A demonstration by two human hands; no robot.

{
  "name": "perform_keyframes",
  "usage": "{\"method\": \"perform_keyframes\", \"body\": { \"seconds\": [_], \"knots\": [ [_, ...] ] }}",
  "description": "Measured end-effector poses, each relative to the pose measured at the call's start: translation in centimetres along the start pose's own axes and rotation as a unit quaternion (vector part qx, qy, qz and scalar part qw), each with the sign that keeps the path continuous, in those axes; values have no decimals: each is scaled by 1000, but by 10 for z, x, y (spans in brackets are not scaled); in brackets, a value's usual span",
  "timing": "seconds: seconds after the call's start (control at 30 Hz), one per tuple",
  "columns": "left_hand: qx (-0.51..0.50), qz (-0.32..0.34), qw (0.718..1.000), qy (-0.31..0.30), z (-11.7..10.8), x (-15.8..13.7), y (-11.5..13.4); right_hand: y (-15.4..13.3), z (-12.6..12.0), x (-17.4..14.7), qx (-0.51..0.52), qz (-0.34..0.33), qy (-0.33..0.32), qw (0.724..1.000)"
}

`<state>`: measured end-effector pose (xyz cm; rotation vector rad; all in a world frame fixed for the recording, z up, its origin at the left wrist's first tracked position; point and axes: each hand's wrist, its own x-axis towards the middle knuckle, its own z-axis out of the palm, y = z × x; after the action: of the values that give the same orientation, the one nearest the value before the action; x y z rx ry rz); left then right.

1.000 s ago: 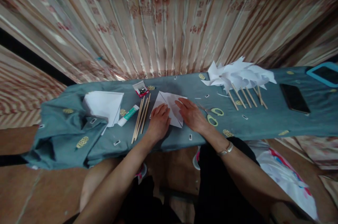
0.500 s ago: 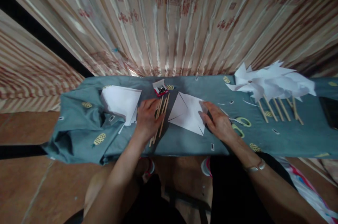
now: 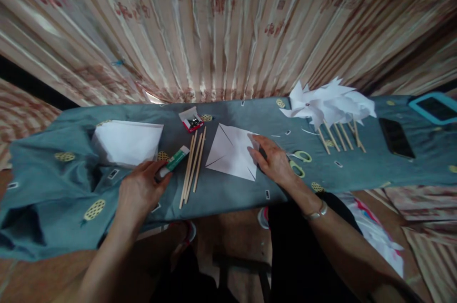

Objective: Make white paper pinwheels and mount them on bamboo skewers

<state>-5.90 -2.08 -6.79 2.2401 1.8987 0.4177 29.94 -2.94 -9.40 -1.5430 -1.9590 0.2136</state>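
Note:
A folded white paper square (image 3: 232, 153) lies on the blue-grey cloth (image 3: 228, 189) in front of me. My right hand (image 3: 274, 162) rests flat on the paper's right edge, fingers spread. My left hand (image 3: 141, 189) is down at the left, its fingers closing on the white end of a green-and-white glue stick (image 3: 174, 160). Several thin wooden sticks (image 3: 193, 162) lie between the glue stick and the paper.
A stack of white paper (image 3: 124, 143) lies at the left, a small red box (image 3: 191, 120) behind the sticks. Green-handled scissors (image 3: 298, 160) lie by my right hand. Finished paper pinwheels (image 3: 330, 103), a black phone (image 3: 396, 138) and a blue-cased tablet (image 3: 435, 108) sit at the right.
My left hand has left the paper, passed over the wooden sticks and reached the glue stick at the left. My right hand has stayed on the paper's right edge.

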Motion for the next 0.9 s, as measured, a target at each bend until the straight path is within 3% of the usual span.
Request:
{"method": "perform_keyframes", "body": {
  "seconds": [0.17,0.23,0.27,0.33,0.43,0.47,0.53,0.73,0.8,0.9],
  "knots": [
    [-138,-35,987,72,-10,6,19,-20,-6,-2,89,18,33,995],
    [-272,-70,959,48,-11,6,39,-34,-6,-7,173,60,12,983],
    [-332,-73,940,9,-10,5,51,-41,-5,-9,233,96,-13,968],
    [-417,-58,905,-67,-3,3,76,-53,-3,-13,389,145,-77,907],
    [-487,-22,859,-154,10,-1,106,-63,-1,-14,581,200,-141,776],
    [-503,-21,849,-161,14,-2,113,-65,-2,-14,615,221,-142,743],
    [-521,-25,837,-164,19,-2,121,-66,-3,-11,650,261,-124,703],
    [-502,-73,847,-159,13,6,121,-48,-10,-1,696,347,-42,627],
    [-467,-82,870,-138,6,13,112,-36,-14,3,713,377,-20,591],
    [-354,-99,927,-69,0,24,88,-23,-19,8,744,405,-22,530]
  ]
}}
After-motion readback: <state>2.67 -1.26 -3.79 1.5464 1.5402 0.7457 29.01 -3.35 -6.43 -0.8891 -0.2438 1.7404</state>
